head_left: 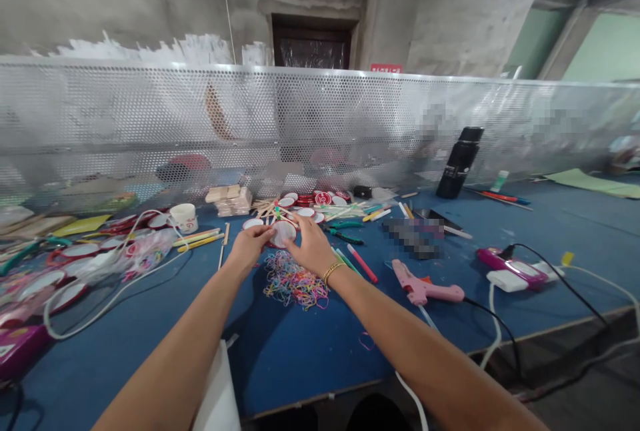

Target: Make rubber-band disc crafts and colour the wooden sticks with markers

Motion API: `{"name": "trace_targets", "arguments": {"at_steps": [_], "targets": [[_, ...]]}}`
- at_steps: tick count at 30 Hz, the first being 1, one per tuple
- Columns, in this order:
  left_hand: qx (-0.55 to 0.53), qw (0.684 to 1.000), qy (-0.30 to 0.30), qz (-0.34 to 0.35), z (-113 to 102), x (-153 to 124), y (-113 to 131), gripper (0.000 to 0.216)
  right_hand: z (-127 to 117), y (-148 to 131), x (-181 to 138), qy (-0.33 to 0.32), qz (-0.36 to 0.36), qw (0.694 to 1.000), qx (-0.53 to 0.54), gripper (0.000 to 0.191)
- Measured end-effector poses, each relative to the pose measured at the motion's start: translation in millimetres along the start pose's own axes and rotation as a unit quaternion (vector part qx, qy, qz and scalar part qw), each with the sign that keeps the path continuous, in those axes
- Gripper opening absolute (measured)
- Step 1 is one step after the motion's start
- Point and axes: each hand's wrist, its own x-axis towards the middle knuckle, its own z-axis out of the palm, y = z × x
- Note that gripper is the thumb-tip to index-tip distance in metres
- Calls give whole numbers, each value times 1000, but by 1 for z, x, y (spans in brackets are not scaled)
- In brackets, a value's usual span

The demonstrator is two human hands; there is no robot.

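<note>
Between my two hands is a round white disc (283,234) with a red rim, held just above the blue table. My left hand (250,249) pinches its left edge with thumb and fingertips. On the opposite side my right hand (313,245), with a gold bracelet at the wrist, curls its fingers and thumb about the right edge. Right below lies a heap of colourful small rubber bands (296,282). Green-handled pliers (345,231) and a red marker (363,264) lie to the right of my hands. Wooden sticks and more red-rimmed discs (323,198) are behind.
A pink glue gun (427,289) with a cable lies at right, near a purple power strip (520,269). A black bottle (460,163) stands behind. To the left are a paper cup (184,218), a looping white cable and a plastic bag (147,254). A perforated metal screen (325,117) backs the table.
</note>
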Motion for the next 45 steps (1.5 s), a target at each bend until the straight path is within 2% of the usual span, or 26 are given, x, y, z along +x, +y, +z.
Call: {"name": "trace_targets", "arguments": {"at_steps": [3,6,10,15,17,20,22,31,45], "targets": [[-2,1000,-11,-2,1,-2,1,37,0,0,3,-3,81,997,20,31],[1,999,-30,-21,2,-3,-1,42,-2,0,4,-11,134,990,32,27],[-36,997,-44,-50,2,-2,-2,42,-2,5,4,-3,159,985,74,25],[-207,972,1,-108,-1,1,5,44,0,6,0,4,149,975,165,24],[-253,960,-17,-117,-2,-1,11,47,1,3,-2,0,136,971,197,24],[-304,944,-76,-105,-3,-5,19,48,1,-4,-5,-2,122,969,214,25],[-329,935,-85,-97,-3,-7,21,45,1,-7,-6,-6,117,969,217,24],[-379,918,-77,-93,0,-8,20,22,2,-8,-8,-17,122,966,227,22],[-390,913,-66,-103,2,-9,21,18,0,-9,-8,-26,122,968,218,21]]}}
